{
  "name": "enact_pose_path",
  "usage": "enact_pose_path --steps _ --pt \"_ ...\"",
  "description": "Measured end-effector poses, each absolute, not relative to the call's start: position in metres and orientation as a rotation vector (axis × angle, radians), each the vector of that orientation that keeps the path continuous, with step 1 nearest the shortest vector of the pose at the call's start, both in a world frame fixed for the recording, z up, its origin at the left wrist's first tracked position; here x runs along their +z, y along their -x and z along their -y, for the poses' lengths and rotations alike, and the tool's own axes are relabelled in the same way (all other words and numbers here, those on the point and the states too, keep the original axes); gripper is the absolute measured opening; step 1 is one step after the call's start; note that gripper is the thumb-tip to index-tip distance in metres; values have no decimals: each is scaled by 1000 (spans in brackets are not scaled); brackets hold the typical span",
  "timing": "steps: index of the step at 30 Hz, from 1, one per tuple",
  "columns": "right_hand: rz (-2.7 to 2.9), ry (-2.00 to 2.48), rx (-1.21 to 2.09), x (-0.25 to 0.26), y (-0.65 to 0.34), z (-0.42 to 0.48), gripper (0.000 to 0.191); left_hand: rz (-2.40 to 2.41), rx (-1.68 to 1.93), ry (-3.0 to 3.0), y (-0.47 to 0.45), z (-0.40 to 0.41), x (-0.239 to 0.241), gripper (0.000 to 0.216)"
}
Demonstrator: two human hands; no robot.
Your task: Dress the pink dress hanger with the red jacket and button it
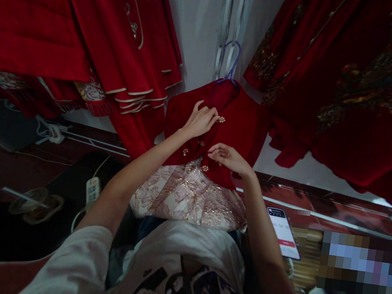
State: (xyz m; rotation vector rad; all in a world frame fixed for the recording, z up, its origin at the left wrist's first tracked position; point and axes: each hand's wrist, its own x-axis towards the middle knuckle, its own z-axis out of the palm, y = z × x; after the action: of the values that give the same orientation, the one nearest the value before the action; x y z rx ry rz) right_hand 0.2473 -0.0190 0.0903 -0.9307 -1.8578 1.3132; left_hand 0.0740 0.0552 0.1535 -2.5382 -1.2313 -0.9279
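Observation:
A red jacket [245, 124] with jewelled flower-shaped buttons hangs in front of me on a purple hanger [236, 55]. My left hand [202, 121] lies on its upper front, little finger raised, the other fingertips closed at the jacket's front edge beside the top button [221, 120]. Lower and to the right, my right hand [230, 158] hovers over the front with fingers curled and tips together; whatever they may hold is too small to see. Below it sits another flower button [205, 168]. Pale brocade fabric [189, 192] with a gold pattern spreads under the jacket's hem, over my lap.
Red garments [125, 25] hang at left, and embroidered red ones [353, 91] at right. A lit phone [283, 232] rests by my right forearm. To the left are a power strip [92, 190] and a clear plastic container [36, 205]. Metal rods [231, 20] hold the hanger.

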Motion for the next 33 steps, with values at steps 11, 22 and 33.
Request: enact_pose_path --steps 11,22,33 --pt "1470 925 950 132 -168 -64 102 1768 -1157 2120 -75 -24 136 69" --pt "1394 1281 384 124 -253 -69 99 1920 -973 1998 29 -74 156 51" --pt "1741 1720 -39 168 -340 -91 63 2219 -1556 2146 55 -97 185 20"
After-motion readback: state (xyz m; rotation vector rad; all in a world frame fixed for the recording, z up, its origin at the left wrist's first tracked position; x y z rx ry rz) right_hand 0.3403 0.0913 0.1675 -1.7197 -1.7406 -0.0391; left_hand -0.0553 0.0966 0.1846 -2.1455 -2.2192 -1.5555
